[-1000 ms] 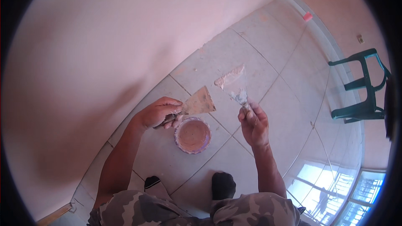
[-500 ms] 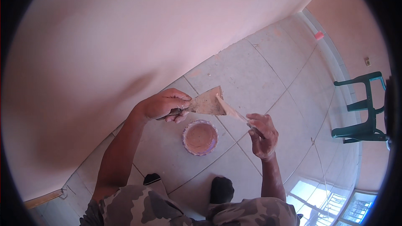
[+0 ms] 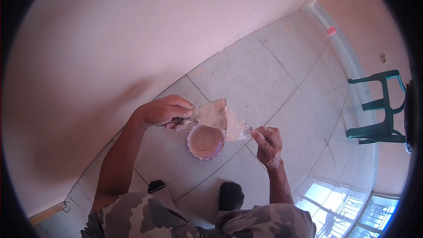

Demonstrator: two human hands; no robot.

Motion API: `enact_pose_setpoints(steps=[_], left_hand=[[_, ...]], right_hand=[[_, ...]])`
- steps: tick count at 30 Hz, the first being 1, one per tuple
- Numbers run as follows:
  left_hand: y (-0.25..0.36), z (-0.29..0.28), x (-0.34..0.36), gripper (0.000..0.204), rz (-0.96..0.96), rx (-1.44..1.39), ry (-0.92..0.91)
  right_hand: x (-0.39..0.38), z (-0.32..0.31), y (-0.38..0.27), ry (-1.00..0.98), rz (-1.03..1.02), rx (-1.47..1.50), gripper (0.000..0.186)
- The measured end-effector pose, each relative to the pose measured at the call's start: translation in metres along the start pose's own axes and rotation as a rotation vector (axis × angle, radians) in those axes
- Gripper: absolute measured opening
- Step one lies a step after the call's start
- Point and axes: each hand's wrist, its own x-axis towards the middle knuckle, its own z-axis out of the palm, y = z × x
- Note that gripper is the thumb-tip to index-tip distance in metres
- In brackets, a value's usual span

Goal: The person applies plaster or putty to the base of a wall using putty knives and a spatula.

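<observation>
My left hand (image 3: pixel 165 111) is closed round the handle of a wide putty knife (image 3: pixel 209 113), its flat blade smeared with pale filler. In my right hand (image 3: pixel 268 144) is a second putty knife (image 3: pixel 238 126), pinched at its handle, with pinkish paste over its blade. The two blades meet edge to edge, a thick line of paste along the join. Just below them a round tub (image 3: pixel 205 142) of pinkish paste stands on the floor, its rim crusted with paste; the left blade overlaps its upper edge in the view.
A pale pink wall (image 3: pixel 110 39) runs along my left. Light floor tiles (image 3: pixel 282 92) spread to the right, where a green plastic chair (image 3: pixel 384 105) lies tipped by the far wall. A small pink object (image 3: pixel 331 31) is near the skirting. My feet in dark socks (image 3: pixel 231 195) are below the tub.
The right putty knife has turned flatter, its paste-covered face now showing, and its blade has come down along the left blade's edge. Both hands shifted slightly left in the view.
</observation>
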Motion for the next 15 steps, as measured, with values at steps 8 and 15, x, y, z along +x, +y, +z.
enact_pose_setpoints(steps=[8,15], left_hand=[[0.006,0.001,0.006,0.027,0.067,0.038,0.054],[-0.001,0.028,0.014,0.029,0.223,0.162,0.454]], right_hand=[[-0.01,-0.015,0.001,0.004,0.265,0.041,0.047],[0.007,-0.015,-0.049,0.055,1.047,1.059,0.041]])
